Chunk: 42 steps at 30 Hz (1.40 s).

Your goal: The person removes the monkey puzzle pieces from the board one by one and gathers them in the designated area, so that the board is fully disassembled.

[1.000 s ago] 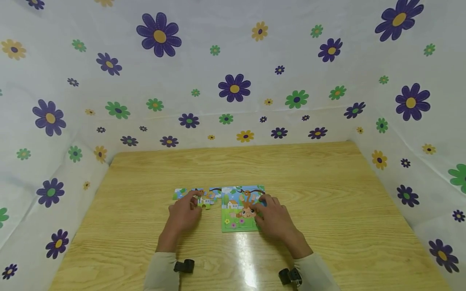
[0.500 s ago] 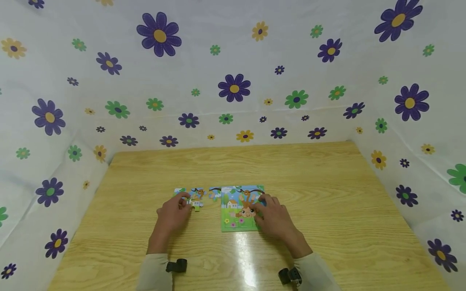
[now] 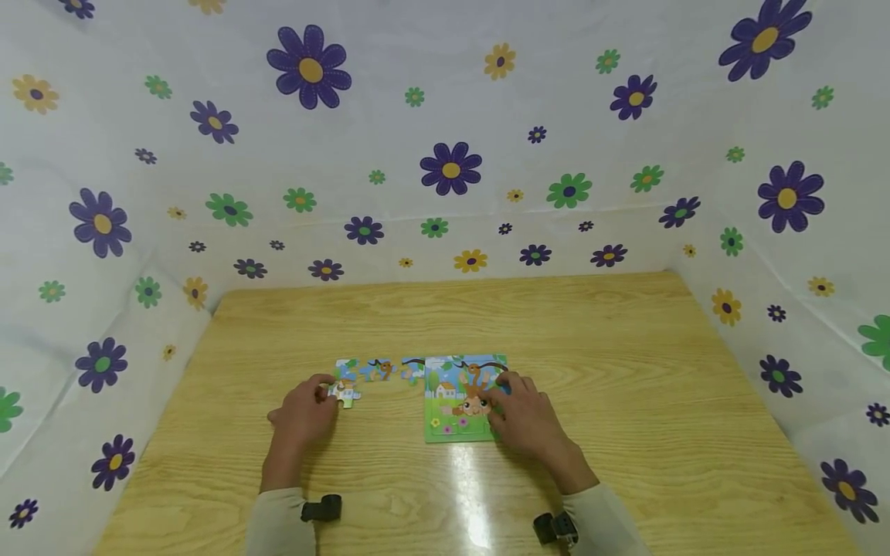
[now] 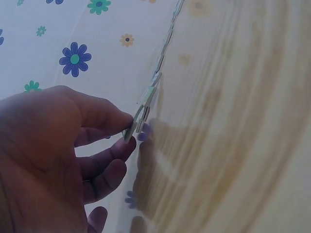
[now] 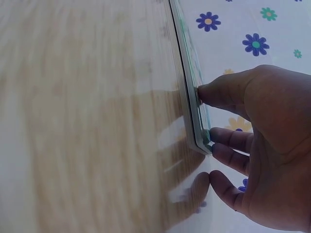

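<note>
My left hand (image 3: 304,413) pinches a jigsaw piece (image 3: 346,394) with a small house printed on it. In the left wrist view that piece (image 4: 131,130) stands tilted between thumb and fingers, close over the table. The jigsaw board (image 3: 445,434), square with a green lower border and a cartoon monkey picture, lies flat in front of me. My right hand (image 3: 527,415) rests on its right side. Thumb and fingertips touch the board (image 5: 190,104) at its face and edge in the right wrist view.
Left of the board lies a row of loose pieces: a leafy sky piece (image 3: 345,366), a brown-and-blue piece (image 3: 381,370) and a branch piece (image 3: 412,369) right at the board's edge. The wooden table (image 3: 591,332) is bordered by flower-printed white cloth (image 3: 389,139).
My left hand has moved left with the house piece, away from the board, uncovering the middle of the row. The right hand has stayed in place on the board.
</note>
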{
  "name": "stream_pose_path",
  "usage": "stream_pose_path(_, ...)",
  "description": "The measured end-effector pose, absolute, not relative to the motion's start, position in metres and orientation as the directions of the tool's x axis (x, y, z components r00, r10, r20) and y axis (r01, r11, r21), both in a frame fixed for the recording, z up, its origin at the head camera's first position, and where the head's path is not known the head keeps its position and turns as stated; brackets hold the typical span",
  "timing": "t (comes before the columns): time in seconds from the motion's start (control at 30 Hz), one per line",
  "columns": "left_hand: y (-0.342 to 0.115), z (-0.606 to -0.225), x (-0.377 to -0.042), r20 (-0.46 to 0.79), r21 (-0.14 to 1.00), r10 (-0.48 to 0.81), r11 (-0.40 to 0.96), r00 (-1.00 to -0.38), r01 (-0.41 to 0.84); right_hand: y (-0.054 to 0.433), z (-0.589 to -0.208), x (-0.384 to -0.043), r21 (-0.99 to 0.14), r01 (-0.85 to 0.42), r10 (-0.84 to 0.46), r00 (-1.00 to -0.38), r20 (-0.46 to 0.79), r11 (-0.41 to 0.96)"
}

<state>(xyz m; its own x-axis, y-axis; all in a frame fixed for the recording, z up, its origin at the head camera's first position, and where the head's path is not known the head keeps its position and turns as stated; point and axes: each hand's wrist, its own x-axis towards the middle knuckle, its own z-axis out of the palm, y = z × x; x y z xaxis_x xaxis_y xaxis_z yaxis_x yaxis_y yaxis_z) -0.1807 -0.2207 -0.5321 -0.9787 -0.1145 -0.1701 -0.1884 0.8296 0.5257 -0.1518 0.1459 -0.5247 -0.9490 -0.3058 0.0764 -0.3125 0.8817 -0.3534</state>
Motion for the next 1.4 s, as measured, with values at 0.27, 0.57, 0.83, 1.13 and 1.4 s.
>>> stream_pose_path(0.27,-0.220,-0.531,-0.179,-0.159,0.502,-0.128,0.843,-0.979,-0.192,0.147,-0.527,-0.153,-0.355,-0.325,-0.312,-0.945,0.095,0.876)
stream_pose_path(0.57,-0.211,-0.528,-0.177,-0.081,0.524,-0.112,0.840,-0.990,-0.138,0.147,-0.525,-0.152,-0.359,-0.304,-0.299,-0.952,0.069,0.883)
stream_pose_path(0.83,-0.173,-0.525,-0.184,-0.001,0.578,-0.019,0.816,-1.000,-0.016,0.147,-0.523,-0.151,-0.363,-0.322,-0.310,-0.946,0.092,0.875)
stream_pose_path(1.13,-0.136,-0.530,-0.186,0.053,0.576,0.062,0.813,-0.997,0.081,0.144,-0.524,-0.152,-0.369,-0.304,-0.295,-0.952,0.081,0.878)
stream_pose_path(1.4,-0.108,-0.532,-0.185,0.072,0.542,0.154,0.824,-0.985,0.169,0.144,-0.527,-0.154,-0.382,-0.279,-0.277,-0.959,0.060,0.881)
